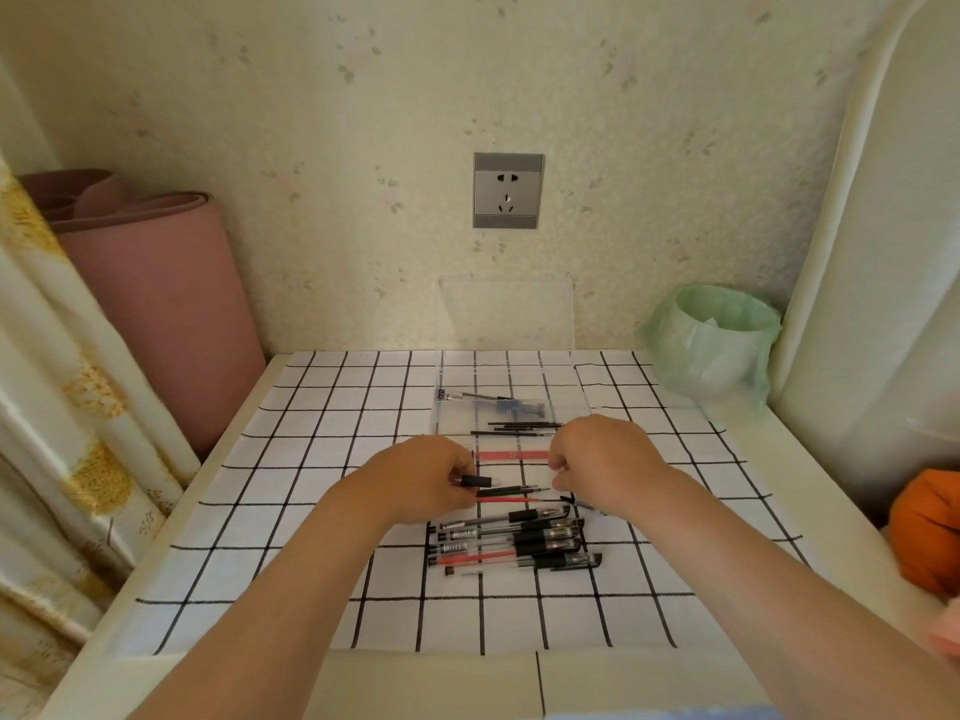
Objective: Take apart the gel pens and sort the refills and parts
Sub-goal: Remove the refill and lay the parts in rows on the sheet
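My left hand (431, 472) pinches a short black pen part (477, 481) between thumb and fingertips, its clear end pointing right. My right hand (597, 459) is curled with the fingers drawn in; whether it grips anything I cannot tell, since the fingertips hide what lies between them.

Between and just beyond the hands, a red refill (511, 455) lies crosswise. Below it, a dark refill (506, 491) and a thin red refill (506, 499) lie loose on the cloth.

Nearer to me is a pile of whole pens (511, 543), black-gripped, most with black ink and at least one with red, lying side by side and touching. These I judge to be not yet taken apart.

Farther away, a clear tray (576, 394) holds sorted pieces. Black refills (519, 428) lie in its near section, and bluish parts (511, 406) with a pen barrel lie in the section behind. A clear lid (504, 311) stands upright against the wall.

By this layout the task is partly done: some refills and parts are sorted, one pen is in pieces at hand, and the pile remains.

The work surface is a pale table (857, 522) spread with a white cloth (311, 459) ruled in a black grid. Behind it, floral wallpaper carries a grey wall socket (507, 190). A rolled pink mat (166, 304) and a curtain (62, 387) stand at the left. A small bin (714, 340) lined with a green bag sits at the right rear, and an orange object (927, 530) is at the right edge.
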`<state>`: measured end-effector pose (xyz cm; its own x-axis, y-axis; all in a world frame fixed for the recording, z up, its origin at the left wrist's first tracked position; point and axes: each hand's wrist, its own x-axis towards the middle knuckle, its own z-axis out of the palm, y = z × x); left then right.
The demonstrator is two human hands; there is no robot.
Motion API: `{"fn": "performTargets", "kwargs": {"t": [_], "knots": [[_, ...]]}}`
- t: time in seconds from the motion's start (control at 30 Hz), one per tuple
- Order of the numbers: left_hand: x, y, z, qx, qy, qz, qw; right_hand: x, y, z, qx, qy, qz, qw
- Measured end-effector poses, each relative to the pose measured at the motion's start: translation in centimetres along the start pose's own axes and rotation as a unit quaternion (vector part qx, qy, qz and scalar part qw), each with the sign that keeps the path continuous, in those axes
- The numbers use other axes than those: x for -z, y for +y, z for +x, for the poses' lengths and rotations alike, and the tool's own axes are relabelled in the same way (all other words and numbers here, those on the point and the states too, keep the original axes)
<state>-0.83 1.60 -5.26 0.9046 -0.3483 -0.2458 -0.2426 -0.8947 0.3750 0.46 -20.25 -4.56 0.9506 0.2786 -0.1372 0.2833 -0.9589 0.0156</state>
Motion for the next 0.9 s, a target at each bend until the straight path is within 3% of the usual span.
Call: {"fn": "performTargets", "kwargs": {"t": [0.4, 0.53, 0.63, 0.73, 0.9], "knots": [[0.5, -0.1, 0.2, -0.006, -0.01, -0.007, 1.0, -1.0, 0.4, -0.6, 0.041, 0.029, 0.019, 0.999], [1.6, -0.9, 0.2, 0.006, 0.04, -0.021, 0.999, 0.2, 0.9, -0.5, 0.042, 0.079, 0.06, 0.994], [1.9, -1.2, 0.2, 0.007, 0.123, -0.01, 0.992, 1.0, 1.1, 0.3, 0.026, 0.117, 0.083, 0.989], [1.8, -1.1, 0.4, 0.01, 0.182, -0.002, 0.983, 1.4, 1.0, 1.7, 0.029, 0.103, 0.06, 0.992], [1.0, -1.6, 1.2, 0.022, 0.173, 0.026, 0.984, 2.5, -0.1, 4.6, 0.046, 0.053, 0.028, 0.997]]}}
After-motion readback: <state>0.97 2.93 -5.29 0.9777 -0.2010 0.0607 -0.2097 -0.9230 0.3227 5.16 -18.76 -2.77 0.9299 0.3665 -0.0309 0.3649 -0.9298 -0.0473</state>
